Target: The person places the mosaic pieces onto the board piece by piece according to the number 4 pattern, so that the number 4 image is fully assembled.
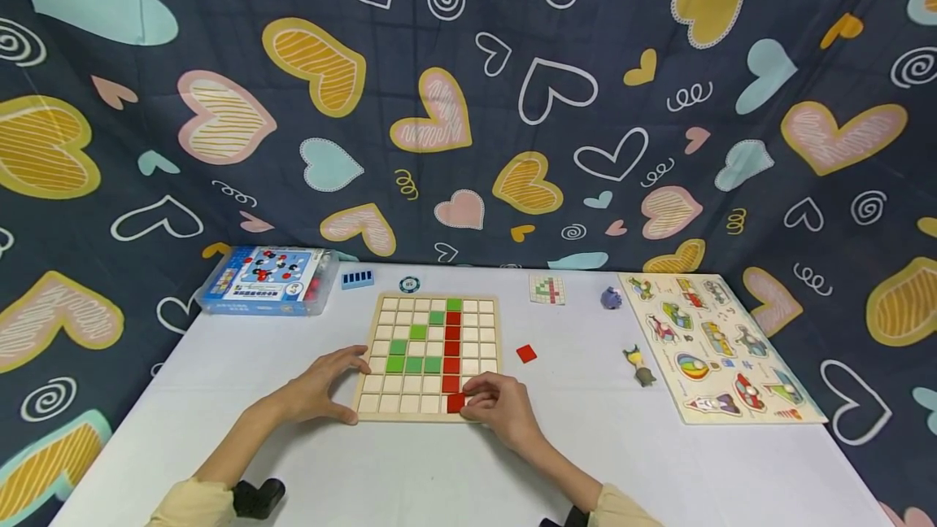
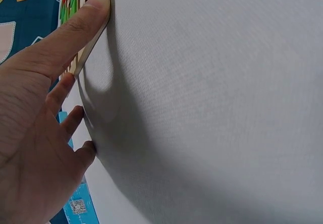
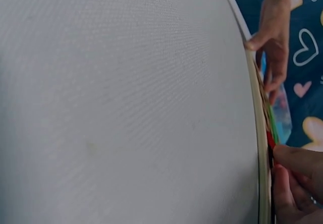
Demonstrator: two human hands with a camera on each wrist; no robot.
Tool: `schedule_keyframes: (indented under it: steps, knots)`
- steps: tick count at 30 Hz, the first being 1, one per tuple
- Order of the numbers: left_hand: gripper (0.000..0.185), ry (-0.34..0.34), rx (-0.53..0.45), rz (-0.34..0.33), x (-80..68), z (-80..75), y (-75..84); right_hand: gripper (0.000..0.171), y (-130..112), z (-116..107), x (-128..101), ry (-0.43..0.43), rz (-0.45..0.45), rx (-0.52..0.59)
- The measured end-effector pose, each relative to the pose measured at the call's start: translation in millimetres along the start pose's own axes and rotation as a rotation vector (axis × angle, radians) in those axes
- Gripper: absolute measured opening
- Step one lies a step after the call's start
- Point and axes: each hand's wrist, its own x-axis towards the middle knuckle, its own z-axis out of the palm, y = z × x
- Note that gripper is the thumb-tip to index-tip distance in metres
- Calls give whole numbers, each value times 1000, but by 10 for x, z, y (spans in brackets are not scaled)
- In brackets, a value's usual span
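**Red tile at the board's near edge**

The red tile sits in the bottom row of the wooden grid board, at the foot of a red column that stands beside a green pattern. The right hand has its fingertips curled onto the tile; whether it pinches or only presses is hard to tell from the head view. The tile looks small, stiff and light, probably smooth, so it is best taken by its edges between thumb and forefinger. The left hand braces the board's left edge, thumb and fingers spread against the frame, nothing grasped. A spare red tile lies on the white counter to the right. Farther right lies an animal puzzle board; a blue box is behind.
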Motion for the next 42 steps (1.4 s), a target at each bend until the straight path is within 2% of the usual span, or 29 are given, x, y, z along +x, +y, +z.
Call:
schedule_keyframes:
  steps: [6,11,16,18,21,23,25,27,30,32,35,38,42]
  knots:
    - [60,-1,-7,10,-4,8,-6,29,-24,51,-2,-5,-1,74]
    - [60,-5,-10,-7,-2,3,-12,27,-23,48,-1,-12,2,78]
    - [60,-4,-10,-5,-4,0,-6,25,-4,-32,6,-39,4,76]
    - [60,-3,-8,7,-6,4,-2,23,-75,-120,-3,-27,-6,68]
    - [60,-4,-8,10,-4,14,-4,24,-122,-338,24,30,-18,35]
    - [61,-4,0,12,-3,12,-6,24,-58,-526,89,80,-28,-29]
    - [60,-3,4,13,-6,4,-7,28,107,-715,179,117,-30,-96]
    - [60,-2,6,16,-11,-5,-8,33,292,-879,270,123,-31,-184]
    - [60,-3,5,18,-20,-15,-9,37,395,-1040,346,76,-32,-297]
    - [60,-3,3,19,-20,-18,-8,35,433,-1089,379,36,-34,-332]
    - [59,-3,0,19,-16,-21,-3,28,453,-1107,409,10,-44,-327]
    - [59,-5,0,19,-11,-23,2,24,452,-1090,407,37,-30,-308]
    - [59,-7,-3,16,-14,-24,0,25,445,-1032,356,123,25,-269]
